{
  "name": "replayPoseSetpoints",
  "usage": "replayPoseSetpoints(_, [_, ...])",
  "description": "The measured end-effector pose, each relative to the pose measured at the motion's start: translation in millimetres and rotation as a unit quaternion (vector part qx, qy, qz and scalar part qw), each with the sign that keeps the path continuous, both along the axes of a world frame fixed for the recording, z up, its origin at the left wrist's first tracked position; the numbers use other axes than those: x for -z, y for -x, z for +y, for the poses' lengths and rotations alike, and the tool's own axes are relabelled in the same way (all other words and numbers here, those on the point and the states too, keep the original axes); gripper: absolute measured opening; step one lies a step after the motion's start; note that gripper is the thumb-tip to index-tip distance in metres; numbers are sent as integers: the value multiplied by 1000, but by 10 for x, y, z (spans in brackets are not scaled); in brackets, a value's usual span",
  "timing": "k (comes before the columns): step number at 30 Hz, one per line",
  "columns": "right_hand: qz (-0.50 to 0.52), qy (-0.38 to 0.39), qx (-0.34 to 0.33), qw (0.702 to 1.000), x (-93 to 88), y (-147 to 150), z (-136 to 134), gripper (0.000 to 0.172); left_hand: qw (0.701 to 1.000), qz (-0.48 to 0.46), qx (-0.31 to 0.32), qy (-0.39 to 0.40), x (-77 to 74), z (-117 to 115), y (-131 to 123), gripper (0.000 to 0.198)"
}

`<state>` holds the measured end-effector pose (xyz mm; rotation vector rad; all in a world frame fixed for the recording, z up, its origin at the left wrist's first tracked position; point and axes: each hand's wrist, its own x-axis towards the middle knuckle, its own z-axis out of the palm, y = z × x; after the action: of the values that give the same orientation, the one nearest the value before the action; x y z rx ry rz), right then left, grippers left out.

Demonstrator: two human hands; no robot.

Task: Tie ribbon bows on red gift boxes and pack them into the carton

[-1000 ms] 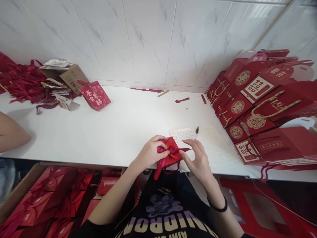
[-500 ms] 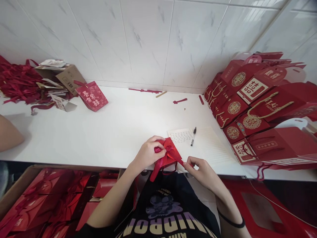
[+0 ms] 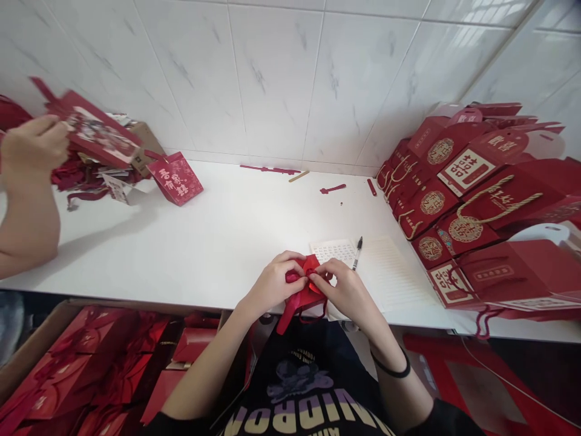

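Note:
At the near edge of the white table (image 3: 218, 236) I hold a small red gift bag (image 3: 310, 295) with a red satin ribbon (image 3: 290, 306) tied at its top. My left hand (image 3: 272, 283) grips the bag's left side, fingers curled on the ribbon loop. My right hand (image 3: 345, 289) is pressed against it from the right, fingertips pinching the ribbon at the knot. A ribbon tail hangs down over the table edge toward my lap.
A lined paper sheet (image 3: 385, 269) and a black pen (image 3: 356, 252) lie just beyond my hands. Stacked red gift bags (image 3: 472, 200) fill the right. A co-worker's hand (image 3: 31, 151) at far left lifts a red bag (image 3: 97, 130). A carton of red bags (image 3: 91, 369) sits below.
My right hand came back from pulling the ribbon tail out to the right and now pinches at the knot. The co-worker's hand rose into view holding a red bag.

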<state>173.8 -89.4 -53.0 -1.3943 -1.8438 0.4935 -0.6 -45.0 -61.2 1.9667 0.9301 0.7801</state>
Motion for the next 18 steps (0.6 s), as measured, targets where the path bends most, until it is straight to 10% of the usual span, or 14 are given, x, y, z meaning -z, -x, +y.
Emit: replayPoseSetpoints(18, [215,107,-2,971,15,-74,-1,19,999,-27,-15,-9,-21,-35,-42,6])
